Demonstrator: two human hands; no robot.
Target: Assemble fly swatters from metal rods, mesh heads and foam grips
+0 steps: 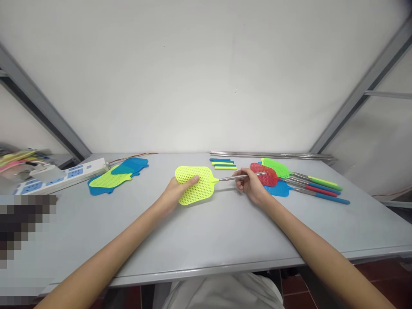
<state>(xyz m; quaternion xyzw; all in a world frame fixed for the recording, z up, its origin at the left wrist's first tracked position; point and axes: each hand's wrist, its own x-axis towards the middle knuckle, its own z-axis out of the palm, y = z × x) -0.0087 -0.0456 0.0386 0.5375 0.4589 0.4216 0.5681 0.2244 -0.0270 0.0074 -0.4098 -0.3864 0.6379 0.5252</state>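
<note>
Swatter head (pixel 200 192) in bright, slightly greenish yellow is held up over the middle of the grey table (pixel 199 240). It is flat and thin, with rounded corners, a plain rim and a dense grid of small holes across its face; at its right end it narrows into a short solid neck. A slim, shiny metal rod (pixel 228 178) meets that neck and runs on to the right, nearly in line with it; how deep the rod sits cannot be seen.

The left hand (pixel 175 191) is closed on the head's left edge, thumb laid over the holes, its other fingers mostly hidden behind. The right hand (pixel 254 185) is curled around the rod with thumb and fingers nearly together, and the rod's free end shows past it, in front of a red swatter (pixel 265 175).

Beside that lie a green swatter (pixel 275 167) and a blue swatter (pixel 278 189), their coloured grips pointing right. Loose blue and yellow heads (pixel 117 176) overlap at the left, near a white power strip (pixel 64 177). Short blue and yellow tubes (pixel 224 165) lie farther back, near long metal rods (pixel 273 156) along the wall.
</note>
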